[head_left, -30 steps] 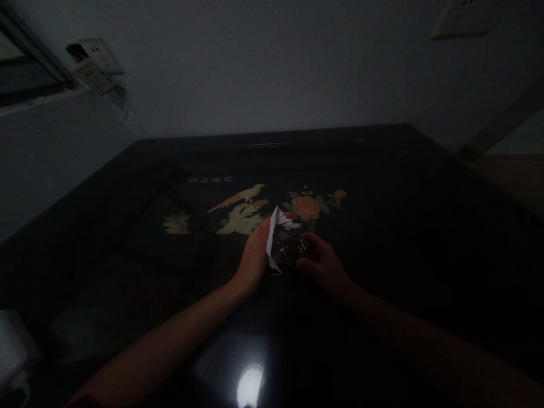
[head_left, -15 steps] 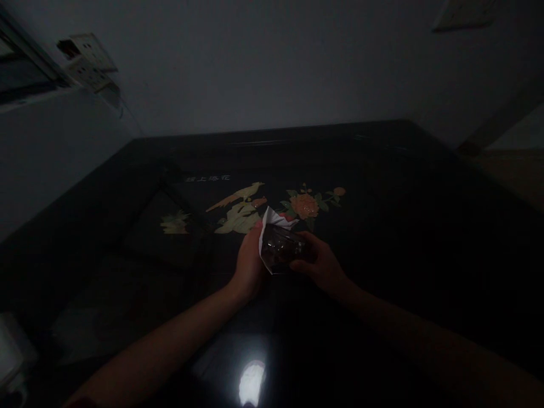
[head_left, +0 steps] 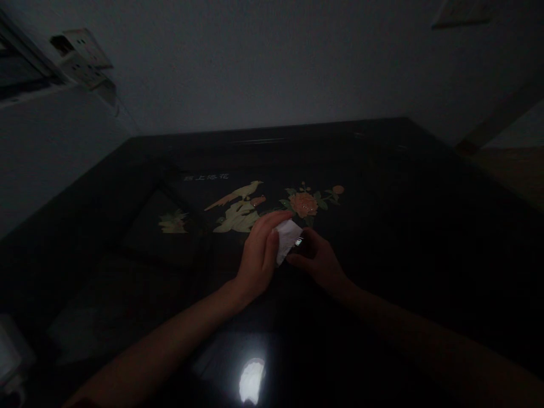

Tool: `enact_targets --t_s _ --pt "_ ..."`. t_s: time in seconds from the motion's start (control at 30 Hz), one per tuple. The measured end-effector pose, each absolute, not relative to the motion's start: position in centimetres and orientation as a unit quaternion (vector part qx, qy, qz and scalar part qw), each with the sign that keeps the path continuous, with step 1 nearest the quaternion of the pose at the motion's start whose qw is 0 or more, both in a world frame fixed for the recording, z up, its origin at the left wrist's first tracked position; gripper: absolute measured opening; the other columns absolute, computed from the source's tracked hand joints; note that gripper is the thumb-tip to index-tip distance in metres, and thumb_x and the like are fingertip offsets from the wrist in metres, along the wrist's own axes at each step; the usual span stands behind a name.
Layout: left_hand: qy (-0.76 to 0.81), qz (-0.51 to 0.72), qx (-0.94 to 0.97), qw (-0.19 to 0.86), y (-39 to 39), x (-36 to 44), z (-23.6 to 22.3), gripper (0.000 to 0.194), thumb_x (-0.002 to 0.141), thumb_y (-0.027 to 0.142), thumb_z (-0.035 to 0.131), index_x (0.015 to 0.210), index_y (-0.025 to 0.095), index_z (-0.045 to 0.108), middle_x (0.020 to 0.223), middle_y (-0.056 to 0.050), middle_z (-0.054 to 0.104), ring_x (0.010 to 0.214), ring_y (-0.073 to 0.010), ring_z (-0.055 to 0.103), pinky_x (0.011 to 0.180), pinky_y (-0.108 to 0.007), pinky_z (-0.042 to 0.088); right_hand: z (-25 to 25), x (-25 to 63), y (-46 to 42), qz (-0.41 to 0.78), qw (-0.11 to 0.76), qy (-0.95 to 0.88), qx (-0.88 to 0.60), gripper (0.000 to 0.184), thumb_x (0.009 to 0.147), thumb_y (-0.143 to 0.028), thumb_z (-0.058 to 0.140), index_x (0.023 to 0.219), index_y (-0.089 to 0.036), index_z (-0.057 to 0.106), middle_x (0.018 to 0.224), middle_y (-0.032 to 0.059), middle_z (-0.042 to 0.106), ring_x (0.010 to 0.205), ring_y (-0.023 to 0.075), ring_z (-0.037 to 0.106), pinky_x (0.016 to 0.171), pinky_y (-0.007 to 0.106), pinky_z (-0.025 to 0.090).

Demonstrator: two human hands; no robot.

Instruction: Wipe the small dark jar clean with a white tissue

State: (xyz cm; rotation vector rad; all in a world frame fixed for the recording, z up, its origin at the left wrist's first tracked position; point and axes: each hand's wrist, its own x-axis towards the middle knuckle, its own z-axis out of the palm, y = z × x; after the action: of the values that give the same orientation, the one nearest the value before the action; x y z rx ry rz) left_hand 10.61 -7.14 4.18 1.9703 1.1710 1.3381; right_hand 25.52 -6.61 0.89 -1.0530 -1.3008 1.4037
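My left hand is closed round a white tissue, its thumb on the near side and its fingers over the far side. The tissue is wrapped against a clear drinking glass, most of which is now covered; only a shiny bit shows between the hands. On the other end of the glass, my right hand grips with thumb and fingers curled round it. The glass lies roughly sideways above a dark glossy tabletop. Dim light hides the finer detail.
Bird and flower pictures decorate the tabletop beneath and beyond my hands. A pale wall stands behind it. Power sockets are at the upper left, and a white object sits at the lower left edge.
My left hand has come over to the right and closed the tissue round the glass, which showed more before. My right hand has stayed almost in place.
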Motion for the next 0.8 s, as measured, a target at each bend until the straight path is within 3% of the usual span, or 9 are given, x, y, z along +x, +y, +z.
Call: enact_targets --t_s 0.23,0.5,0.6,0.8 --pt "0.471 0.543 0.422 0.553 -6.6 11.2 3.8 0.039 0.093 0.042 0.038 0.107 0.017 0.065 0.108 -0.007 0.069 0.101 -0.0231 0.063 0.091 -0.035 0.047 1.3 25.8 -6.7 0.600 0.440 -0.520 -0.420 0.045 0.056 -0.039 0.082 0.088 -0.022 0.055 0.086 0.0024 0.069 0.082 0.0217 0.066 0.070 0.033 0.053" --pt "0.395 0.507 0.241 0.727 -6.0 12.0 4.8 0.035 0.085 0.040 0.050 0.100 0.014 0.067 0.100 -0.010 0.072 0.100 -0.0249 0.065 0.090 -0.037 0.050 0.8 25.7 -6.5 0.629 0.446 -0.505 -0.387 0.049 0.055 -0.039 0.083 0.089 -0.022 0.053 0.084 0.0013 0.068 0.082 0.0205 0.066 0.072 0.031 0.052" --pt "0.413 0.522 0.269 0.696 -6.1 11.8 4.2 0.036 0.086 0.041 0.047 0.097 0.014 0.068 0.099 -0.009 0.072 0.103 -0.0259 0.064 0.092 -0.037 0.048 0.8 25.7 -6.5 0.637 0.444 -0.506 -0.376 0.050 0.055 -0.039 0.083 0.091 -0.022 0.053 0.084 0.0012 0.068 0.082 0.0201 0.066 0.072 0.031 0.052" --pt "0.453 0.551 0.521 0.469 -6.9 10.9 3.4 0.042 0.092 0.046 0.037 0.107 0.018 0.065 0.114 -0.008 0.066 0.109 -0.0246 0.059 0.098 -0.036 0.042 1.0 25.7 -6.7 0.609 0.436 -0.528 -0.400 0.049 0.055 -0.042 0.082 0.089 -0.022 0.052 0.085 0.0015 0.067 0.081 0.0210 0.064 0.070 0.032 0.050"
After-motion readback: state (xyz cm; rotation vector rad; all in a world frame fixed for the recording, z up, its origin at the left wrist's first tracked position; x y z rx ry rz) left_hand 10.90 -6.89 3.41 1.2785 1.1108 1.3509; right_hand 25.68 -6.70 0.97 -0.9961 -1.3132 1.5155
